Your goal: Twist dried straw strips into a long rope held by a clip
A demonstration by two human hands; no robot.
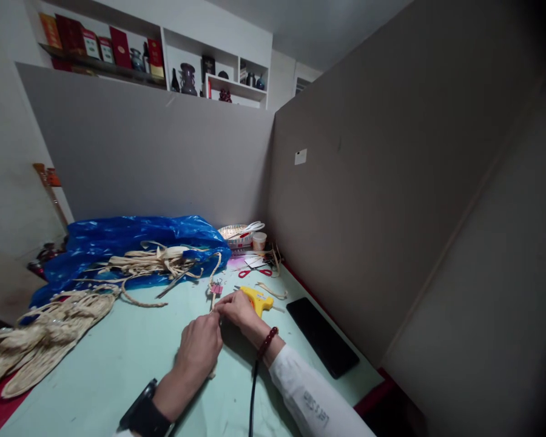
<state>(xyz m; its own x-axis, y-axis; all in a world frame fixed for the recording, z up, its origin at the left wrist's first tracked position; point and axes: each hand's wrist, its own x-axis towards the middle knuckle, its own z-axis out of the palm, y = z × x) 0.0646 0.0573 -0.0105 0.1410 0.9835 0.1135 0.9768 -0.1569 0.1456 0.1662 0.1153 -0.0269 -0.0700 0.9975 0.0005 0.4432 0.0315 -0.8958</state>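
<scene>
Straw work at a bench, head-camera view. The right hand (239,309), its wrist ringed by a dark red bead bracelet (267,343) above a white sleeve, rests on the pale green table top (131,364). Its fingertips are pinched together on a thin pale straw strand (212,298), which runs away from the person to a small pink binder clip (217,288). The left hand (200,347), with a black wristwatch (143,416) on its wrist, is curled knuckles-up and meets the right hand at the same spot. Its fingertips are hidden, so whether it clamps the strand cannot be told. A yellow hot-glue gun (259,300) lies just behind the right hand, and a black cable (253,394) lies between the two forearms. A flat black rectangular device (322,335) lies to the right, near the grey partition wall (391,212). Red-handled scissors (255,272) lie beyond the glue gun, and a small woven basket (234,233) and a pale paper cup (259,241) stand in the far corner. To the left, a crumpled blue plastic sheet (118,237) bears a loose bundle of flat straw strips (150,261). Woven straw sandals (45,334) lie at the table's left edge.
</scene>
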